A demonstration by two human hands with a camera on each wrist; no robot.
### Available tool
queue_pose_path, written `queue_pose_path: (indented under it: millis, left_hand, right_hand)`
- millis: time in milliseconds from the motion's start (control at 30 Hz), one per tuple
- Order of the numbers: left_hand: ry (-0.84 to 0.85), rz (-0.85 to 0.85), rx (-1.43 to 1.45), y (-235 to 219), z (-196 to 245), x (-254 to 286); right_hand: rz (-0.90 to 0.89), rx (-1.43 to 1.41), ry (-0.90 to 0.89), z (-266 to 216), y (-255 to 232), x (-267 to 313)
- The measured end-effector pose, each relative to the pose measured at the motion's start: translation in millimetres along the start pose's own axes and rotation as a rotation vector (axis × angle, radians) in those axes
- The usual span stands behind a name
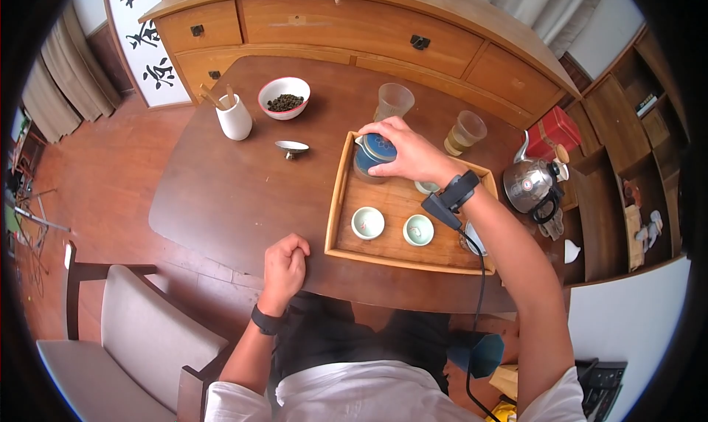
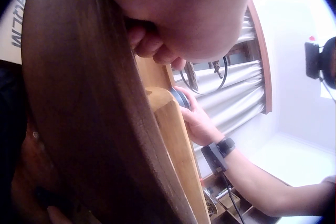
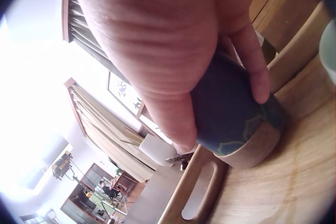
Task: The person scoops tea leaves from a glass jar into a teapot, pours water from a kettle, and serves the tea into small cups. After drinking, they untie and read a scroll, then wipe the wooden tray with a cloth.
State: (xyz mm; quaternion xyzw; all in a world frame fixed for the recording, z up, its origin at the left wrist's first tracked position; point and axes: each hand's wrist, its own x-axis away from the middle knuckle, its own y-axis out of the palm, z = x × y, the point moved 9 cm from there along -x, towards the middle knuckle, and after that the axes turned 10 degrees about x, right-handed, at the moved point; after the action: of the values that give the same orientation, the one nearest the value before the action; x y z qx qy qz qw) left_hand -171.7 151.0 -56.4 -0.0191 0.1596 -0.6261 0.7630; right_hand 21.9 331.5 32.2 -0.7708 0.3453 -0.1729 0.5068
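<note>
My right hand (image 1: 409, 153) grips a blue lidded pot (image 1: 375, 150) over the back left corner of a wooden tray (image 1: 335, 201). In the right wrist view the thumb and fingers of the hand (image 3: 168, 50) lie round the sides of the blue pot (image 3: 231, 103), whose pale base is low at the tray's wood; whether it touches cannot be told. My left hand (image 1: 286, 265) rests at the table's front edge with its fingers curled and nothing seen in it. Two small pale cups (image 1: 367, 223) stand at the tray's front, and another is partly hidden under my right forearm.
Left on the table (image 1: 214, 178) are a white holder (image 1: 234, 119), a bowl of dark leaves (image 1: 285, 99) and a small metal strainer (image 1: 292, 147). Two glasses (image 1: 464, 133) stand behind the tray. A steel kettle (image 1: 528, 184) is at the right. A black cable hangs from my right wrist.
</note>
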Motion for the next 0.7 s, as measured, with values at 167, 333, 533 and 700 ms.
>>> queue_pose_path:
  millis: [167,333,533,700]
  left_hand:
    - [-0.004,0.005,0.013,0.5,-3.6,1.3]
    - [-0.008,0.002,0.013,1.8,-9.6,2.7]
    - [0.0,-0.007,-0.058,1.6,-1.5,2.7]
    - [0.038,-0.011,-0.1,3.5,-0.6,2.4]
  right_hand:
    - [0.008,0.007,0.003,-0.7,0.3,1.7]
    - [0.015,-0.014,0.047,-7.6,-5.4,3.9]
    - [0.063,0.016,0.131,-11.8,-10.6,9.6]
    - [0.106,0.01,0.087,-9.4,-10.3,11.2]
